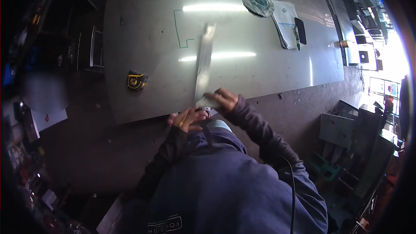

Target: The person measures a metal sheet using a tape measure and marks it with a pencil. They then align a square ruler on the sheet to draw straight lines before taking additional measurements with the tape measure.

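Bright reflected streaks cross the worktop (151, 56); daylight blows out the right side. Wide-lens distortion bends the dark edges, and the metal strip (204, 65) looks blurred.

Your long, narrow metal strip (204, 67) is silvery and shiny, blurred along its length, with a bright patch at its far end. It reaches from the table's near edge, by your hands, out over the tabletop, its far end slightly to the right; you can't tell whether it rests flat. Your right hand (225, 100) has a small, pale piece (210, 102) under its fingers at the strip's near end, its shape too blurred to make out.
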Demonstrator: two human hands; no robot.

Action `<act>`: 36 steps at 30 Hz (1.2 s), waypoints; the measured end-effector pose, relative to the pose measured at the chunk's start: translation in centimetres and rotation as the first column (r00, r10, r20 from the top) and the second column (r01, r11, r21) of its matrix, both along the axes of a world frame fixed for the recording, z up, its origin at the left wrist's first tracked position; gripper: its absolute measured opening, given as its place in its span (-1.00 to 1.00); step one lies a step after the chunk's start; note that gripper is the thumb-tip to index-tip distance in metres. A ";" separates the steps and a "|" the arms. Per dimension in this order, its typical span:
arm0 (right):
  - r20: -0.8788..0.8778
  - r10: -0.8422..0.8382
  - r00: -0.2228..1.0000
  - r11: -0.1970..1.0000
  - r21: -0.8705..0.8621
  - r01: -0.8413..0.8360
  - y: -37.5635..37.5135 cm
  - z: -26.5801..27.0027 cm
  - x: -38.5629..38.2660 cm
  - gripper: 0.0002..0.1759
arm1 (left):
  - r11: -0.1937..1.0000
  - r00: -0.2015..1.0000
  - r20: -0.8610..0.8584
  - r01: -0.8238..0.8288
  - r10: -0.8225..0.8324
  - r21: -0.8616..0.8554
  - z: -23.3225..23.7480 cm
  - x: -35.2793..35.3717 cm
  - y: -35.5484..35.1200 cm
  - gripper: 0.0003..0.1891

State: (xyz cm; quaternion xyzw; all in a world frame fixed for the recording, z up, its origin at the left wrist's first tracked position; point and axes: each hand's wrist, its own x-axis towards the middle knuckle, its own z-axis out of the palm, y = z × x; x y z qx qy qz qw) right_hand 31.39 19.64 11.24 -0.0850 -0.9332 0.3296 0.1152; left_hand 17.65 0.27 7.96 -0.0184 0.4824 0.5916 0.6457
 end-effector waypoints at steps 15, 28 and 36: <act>0.223 0.322 0.920 0.930 0.111 -0.352 1.4 -6.6 0.2 -0.05 | 0.941 0.961 -0.163 -0.255 0.223 -0.221 -7.3 4.7 -0.4 -0.58; 0.282 0.381 0.880 0.883 0.173 -0.437 2.4 -5.6 -0.9 -0.04 | 0.921 0.550 -0.769 -0.369 0.325 0.125 -2.3 0.6 -1.6 -0.81; 0.321 0.386 0.865 0.889 0.119 -0.442 2.4 -5.5 -1.1 -0.03 | 0.972 0.340 -0.928 -0.222 0.155 0.081 -2.8 -0.4 1.6 -0.80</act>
